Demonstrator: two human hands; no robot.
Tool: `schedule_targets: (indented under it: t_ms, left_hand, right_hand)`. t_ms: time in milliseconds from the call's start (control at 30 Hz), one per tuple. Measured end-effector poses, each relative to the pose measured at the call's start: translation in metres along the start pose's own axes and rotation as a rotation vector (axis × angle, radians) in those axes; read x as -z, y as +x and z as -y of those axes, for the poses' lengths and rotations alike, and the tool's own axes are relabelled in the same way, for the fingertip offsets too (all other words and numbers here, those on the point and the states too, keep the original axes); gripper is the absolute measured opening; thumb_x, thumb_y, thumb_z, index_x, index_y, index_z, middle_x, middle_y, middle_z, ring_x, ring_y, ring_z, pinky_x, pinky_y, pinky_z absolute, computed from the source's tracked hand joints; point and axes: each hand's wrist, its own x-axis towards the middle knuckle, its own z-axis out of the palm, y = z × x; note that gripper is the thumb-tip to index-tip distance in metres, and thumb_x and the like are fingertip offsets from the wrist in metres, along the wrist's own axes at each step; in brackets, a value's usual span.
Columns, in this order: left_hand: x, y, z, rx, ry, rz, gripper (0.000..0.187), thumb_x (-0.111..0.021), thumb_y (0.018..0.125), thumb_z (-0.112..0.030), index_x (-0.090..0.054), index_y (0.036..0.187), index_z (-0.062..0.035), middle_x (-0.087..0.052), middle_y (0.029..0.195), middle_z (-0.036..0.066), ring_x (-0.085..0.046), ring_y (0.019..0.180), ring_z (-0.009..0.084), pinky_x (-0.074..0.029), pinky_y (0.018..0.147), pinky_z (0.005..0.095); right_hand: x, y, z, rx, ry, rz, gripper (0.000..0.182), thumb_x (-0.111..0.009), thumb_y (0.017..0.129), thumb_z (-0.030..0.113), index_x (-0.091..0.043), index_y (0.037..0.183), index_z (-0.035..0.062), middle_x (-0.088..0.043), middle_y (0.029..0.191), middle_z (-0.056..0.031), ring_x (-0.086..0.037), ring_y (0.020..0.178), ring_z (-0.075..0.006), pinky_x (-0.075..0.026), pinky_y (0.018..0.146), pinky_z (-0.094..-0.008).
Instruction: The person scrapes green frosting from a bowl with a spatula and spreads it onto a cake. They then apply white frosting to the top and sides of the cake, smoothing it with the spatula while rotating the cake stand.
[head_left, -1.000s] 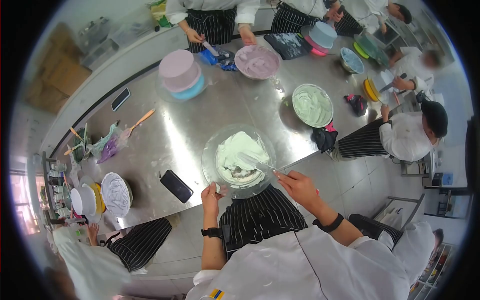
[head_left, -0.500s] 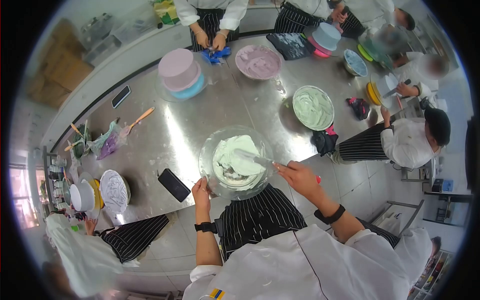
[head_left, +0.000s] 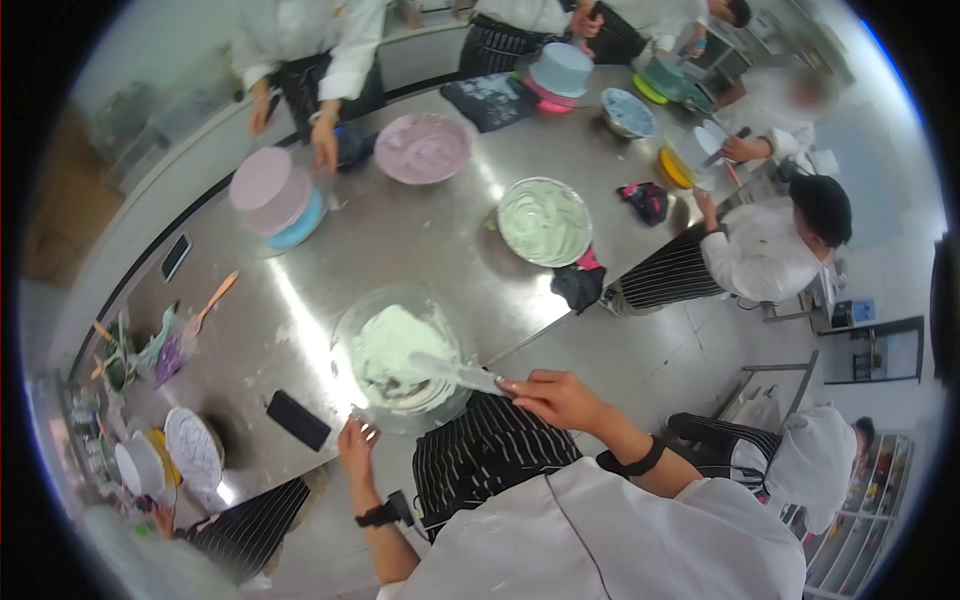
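My right hand (head_left: pixel 560 400) is closed round the handle of an icing spatula (head_left: pixel 450 370). Its blade lies across pale green cream (head_left: pixel 400 345), which covers a cake on a clear round turntable (head_left: pixel 345 320). Patches of whitish and darker surface show through near the cream's lower edge. My left hand (head_left: pixel 358 445) is at the turntable's lower-left rim, its fingers curled and pinching the edge. A black phone (head_left: pixel 298 420) lies left of the turntable. Beyond it to the upper right stands a bowl of the same green cream (head_left: pixel 545 222).
Across the steel table (head_left: pixel 390 240) are a lilac cake (head_left: pixel 270 190) and a bowl of lilac cream (head_left: pixel 422 148). A bowl of white cream (head_left: pixel 195 448) stands at left. Several co-workers in white jackets surround the table; one works at a grey-white cake (head_left: pixel 700 145) on the right.
My view has swung right, so the table's contents sit further left. The spatula blade stays over the cream. The co-worker opposite has moved their hands apart.
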Motion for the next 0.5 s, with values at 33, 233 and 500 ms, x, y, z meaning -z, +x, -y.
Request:
schedule_targets:
  t_ms: [33, 233, 500]
  left_hand:
    - [0.005, -0.015, -0.021, -0.027, 0.245, -0.081, 0.045, -0.056, 0.108, -0.032, -0.065, 0.123, 0.0092, -0.073, 0.116, 0.018, -0.071, 0.104, 0.0231, -0.056, 0.089, 0.0382]
    - [-0.097, -0.165, -0.253, -0.358, 0.627, 0.872, 0.032, -0.063, 0.102, -0.023, -0.07, 0.125, -0.0015, -0.078, 0.095, 0.011, -0.075, 0.093, 0.0225, -0.056, 0.088, 0.0343]
    - [-0.447, 0.071, -0.144, -1.098, 0.861, -0.199, 0.047, -0.059, 0.099, -0.018, -0.059, 0.137, 0.0092, -0.072, 0.113, 0.026, -0.071, 0.091, 0.034, -0.056, 0.087, 0.0382]
  right_hand:
    - [0.024, -0.002, -0.009, -0.037, 0.009, -0.051, 0.041, -0.071, 0.097, 0.017, -0.068, 0.138, 0.0157, -0.062, 0.079, -0.0113, -0.061, 0.068, -0.0302, -0.052, 0.064, -0.0406]
    - [0.215, 0.04, -0.141, -0.383, -0.385, 0.088, 0.033, -0.059, 0.097, 0.007, -0.068, 0.128, 0.0041, -0.068, 0.075, -0.0182, -0.07, 0.07, -0.0355, -0.054, 0.065, -0.0432]
    - [0.172, 0.118, -0.331, -0.176, -0.426, 0.356, 0.021, -0.058, 0.097, 0.012, -0.072, 0.109, 0.0045, -0.072, 0.095, -0.0246, -0.069, 0.087, -0.0453, -0.055, 0.078, -0.0509]
